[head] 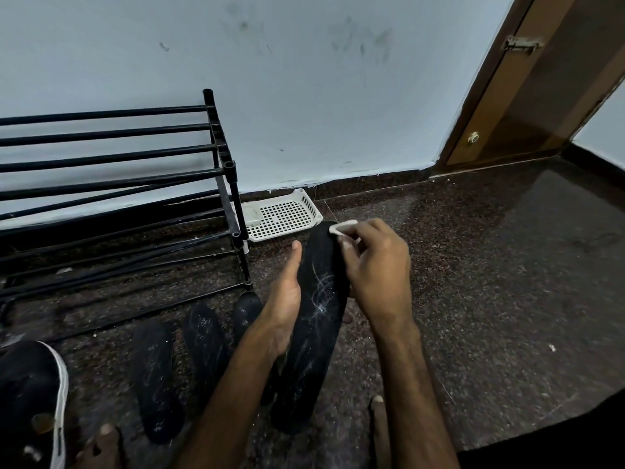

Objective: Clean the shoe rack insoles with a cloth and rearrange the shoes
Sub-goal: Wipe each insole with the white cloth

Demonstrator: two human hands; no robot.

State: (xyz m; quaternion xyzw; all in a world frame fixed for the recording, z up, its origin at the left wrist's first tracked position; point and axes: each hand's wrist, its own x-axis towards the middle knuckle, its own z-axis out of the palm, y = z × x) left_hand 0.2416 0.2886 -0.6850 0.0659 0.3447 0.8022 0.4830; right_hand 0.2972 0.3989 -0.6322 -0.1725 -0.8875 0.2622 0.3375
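Head view, wiping step: left hand grips black insole above floor; right hand pinches white cloth at its toe end. Next, likely: drag cloth down toward heel, over the white scuffs.

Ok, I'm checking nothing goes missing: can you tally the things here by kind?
Black insoles: 4
Shoe: 1
Shoe rack: 1
White basket: 1
Pale object in basket: 1
White cloth: 1
Total: 9
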